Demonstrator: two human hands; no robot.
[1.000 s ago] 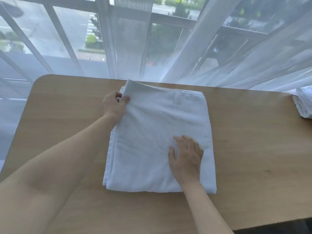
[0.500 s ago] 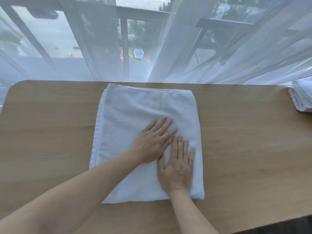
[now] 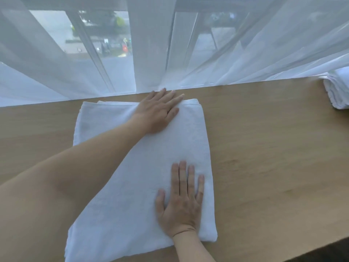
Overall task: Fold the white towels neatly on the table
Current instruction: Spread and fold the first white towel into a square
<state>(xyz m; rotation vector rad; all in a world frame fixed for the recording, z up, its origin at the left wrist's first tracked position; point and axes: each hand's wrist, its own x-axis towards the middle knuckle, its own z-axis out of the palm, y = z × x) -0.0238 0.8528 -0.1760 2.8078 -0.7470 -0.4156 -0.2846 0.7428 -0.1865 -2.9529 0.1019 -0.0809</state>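
Towel [image 3: 143, 167] is lying folded into a tall rectangle in the centre of the frame, flat on the table [image 3: 273, 157], its far edge sitting close to the curtain [image 3: 245, 53] at the upper middle. Left hand [image 3: 158, 112] has slid from mid-towel, where it was half a second ago, up to the far edge, fingers [image 3: 175, 100] straight and spread, pressing flat, gripping nothing. Right hand [image 3: 183, 203] is holding position at the lower right of the towel, palm down, fingers straight, pinning the near end. So the hands are splitting apart along the right side, which reads as a smoothing pass, not a new fold. Layers on the left edge are looking slightly offset. A second folded towel [image 3: 338, 91] is sitting at the right edge of the frame, well apart. Likely one more fold is coming before this one is done.
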